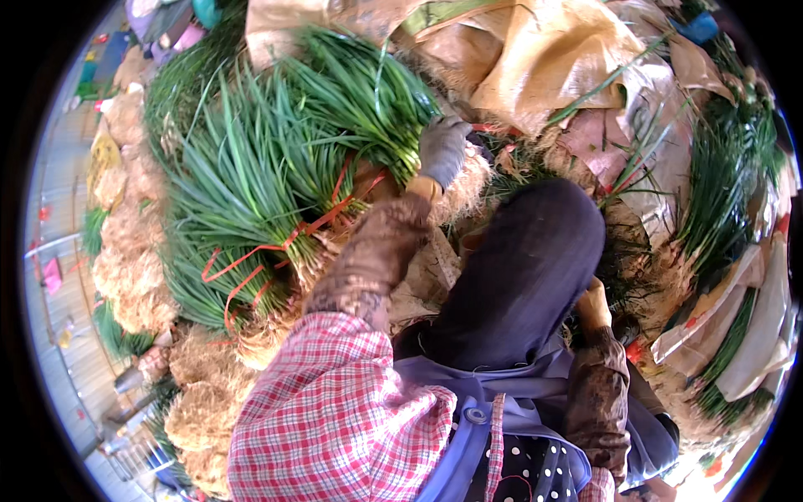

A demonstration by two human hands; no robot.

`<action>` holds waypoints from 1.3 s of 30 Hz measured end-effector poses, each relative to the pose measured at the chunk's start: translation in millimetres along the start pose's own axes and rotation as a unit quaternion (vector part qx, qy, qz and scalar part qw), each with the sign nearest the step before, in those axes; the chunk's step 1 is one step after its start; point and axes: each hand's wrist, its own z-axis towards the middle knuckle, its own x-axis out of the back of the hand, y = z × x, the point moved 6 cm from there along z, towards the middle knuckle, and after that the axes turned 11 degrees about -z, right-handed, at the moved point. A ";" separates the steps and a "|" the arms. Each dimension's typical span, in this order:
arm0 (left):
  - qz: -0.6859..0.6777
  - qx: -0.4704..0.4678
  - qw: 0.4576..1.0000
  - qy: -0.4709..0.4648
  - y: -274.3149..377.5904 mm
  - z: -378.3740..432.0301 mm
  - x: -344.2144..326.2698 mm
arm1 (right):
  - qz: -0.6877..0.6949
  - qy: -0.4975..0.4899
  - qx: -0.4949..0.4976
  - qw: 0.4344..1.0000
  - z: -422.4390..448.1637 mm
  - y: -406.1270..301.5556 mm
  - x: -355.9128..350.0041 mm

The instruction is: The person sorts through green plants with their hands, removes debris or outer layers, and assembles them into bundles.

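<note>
My left hand (444,149), in a grey glove, is closed around the lower stems of a bundle of green scallion-like plants (370,94). Its leaves fan out to the upper left, and pale roots (464,188) show beside my wrist. Nearer me, another bundle (244,169) lies with red ties (326,216) around its stems. Still lower is a smaller tied bundle (213,282). My right hand is mostly hidden behind my bent knee (533,251); only its yellowish cuff (593,304) shows, so what it holds cannot be seen.
Tan sheeting (552,56) is crumpled beyond my left hand. More green plants (721,163) lie at the right, near wrapped bundles (746,320). Masses of pale roots (132,270) line the left, beside a plank-like floor (63,251) with scattered scraps.
</note>
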 end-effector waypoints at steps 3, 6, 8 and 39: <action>0.145 -0.044 0.974 -0.168 -21.1 33.9 -61.0 | 0.128 -0.034 -0.037 0.990 18.1 13.7 -4.9; -0.143 0.311 0.927 -0.151 -66.2 33.2 -78.5 | 0.106 -0.031 -0.042 0.993 22.0 30.0 -8.9; 0.045 0.192 0.932 -0.304 -40.2 44.4 -76.6 | 0.048 -0.020 -0.038 0.998 20.0 51.0 -6.2; -0.457 0.304 0.767 -0.331 264.6 -47.4 -86.2 | 0.108 -0.085 0.121 0.983 -37.9 -23.4 82.6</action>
